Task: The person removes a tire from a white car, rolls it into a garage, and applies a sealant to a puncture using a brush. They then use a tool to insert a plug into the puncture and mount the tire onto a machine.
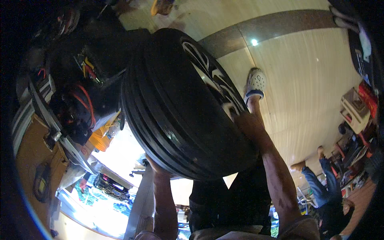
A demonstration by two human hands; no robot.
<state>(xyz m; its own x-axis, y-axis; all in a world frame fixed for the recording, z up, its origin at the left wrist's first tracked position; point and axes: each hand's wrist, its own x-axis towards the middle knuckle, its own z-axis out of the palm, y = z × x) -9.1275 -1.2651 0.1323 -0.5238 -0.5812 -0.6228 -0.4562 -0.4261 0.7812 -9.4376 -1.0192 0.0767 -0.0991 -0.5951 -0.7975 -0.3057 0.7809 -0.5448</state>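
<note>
A large car wheel (160,108) with a black grooved tyre fills the middle of the head view, tilted so its tread faces left. Its silver-and-black spoked rim (212,78) looks to the right. My left hand (157,165) grips the tyre's lower left edge, with most of its fingers hidden behind the rubber. On the other side, my right hand (249,125) is closed at the lower edge of the rim; its fingertips are in shadow.
Pliers (90,69) with coloured handles and a red cable (86,102) lie in the dark area at left. A white clog (256,82) is on the pale tiled floor. A beige plastic stool (355,110) stands at right, and another person (330,184) is at lower right.
</note>
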